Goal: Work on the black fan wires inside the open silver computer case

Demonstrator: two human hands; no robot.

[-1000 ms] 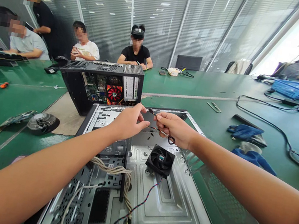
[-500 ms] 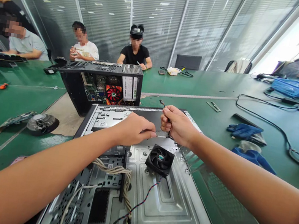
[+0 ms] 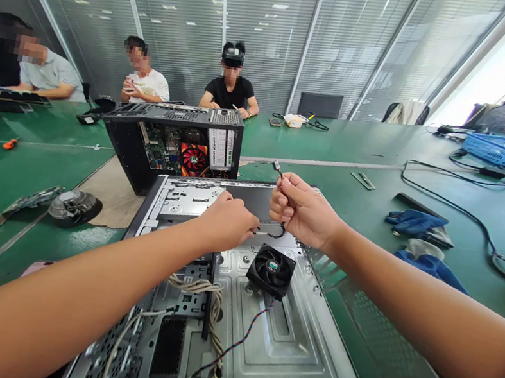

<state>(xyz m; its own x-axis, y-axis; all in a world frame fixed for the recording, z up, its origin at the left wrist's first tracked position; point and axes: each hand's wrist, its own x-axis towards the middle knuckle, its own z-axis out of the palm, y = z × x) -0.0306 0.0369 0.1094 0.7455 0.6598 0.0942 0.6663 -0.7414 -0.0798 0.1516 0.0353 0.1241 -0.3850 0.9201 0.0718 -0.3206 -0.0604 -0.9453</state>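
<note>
In the head view, the thin cable is strung between the two hands, above the open computer case. The fingers of the right hand pinch it, with its small connector standing free just beyond their tips. The fingers of the left hand are pressed together on the lower stretch, though the exact contact is partly hidden. Between the two sets of fingers the cable hangs in a slack bend.

To handle it well, the right fingers should probably grip close behind the connector, so that it can be turned and viewed without kinking the wires. The left fingers ought to guide lightly rather than pull; a hard tug would likely strain the wires where they enter the plug. Keeping that bend loose seems wise.

The black fan lies on the case floor just nearer the wearer than the fingers, so a dropped loop could catch on its frame. Its own twisted lead and the beige wire bundle lie closer still to the wearer, well apart from the fingers; best keep the held cable from tangling with either.
</note>
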